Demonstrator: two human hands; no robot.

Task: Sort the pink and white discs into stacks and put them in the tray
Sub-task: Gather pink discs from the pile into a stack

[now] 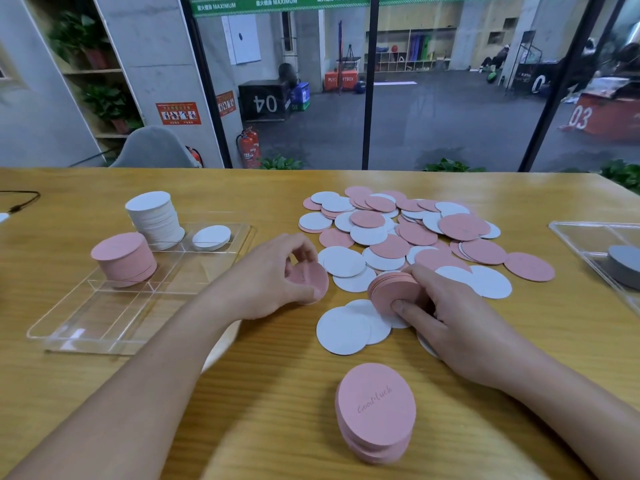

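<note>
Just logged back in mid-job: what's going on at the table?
A person is sorting discs. The right hand grips a small pink stack on edge; the left hand holds pink discs. The clear tray holds a tall white stack and a pink one. A mixed pile remains unsorted.

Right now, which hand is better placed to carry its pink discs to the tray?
Left. The left hand grips pink discs and is nearer the tray; the right hand is at the loose pile.

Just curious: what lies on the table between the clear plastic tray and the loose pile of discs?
In the head view, only the left hand, gripping a few pink discs.
</note>
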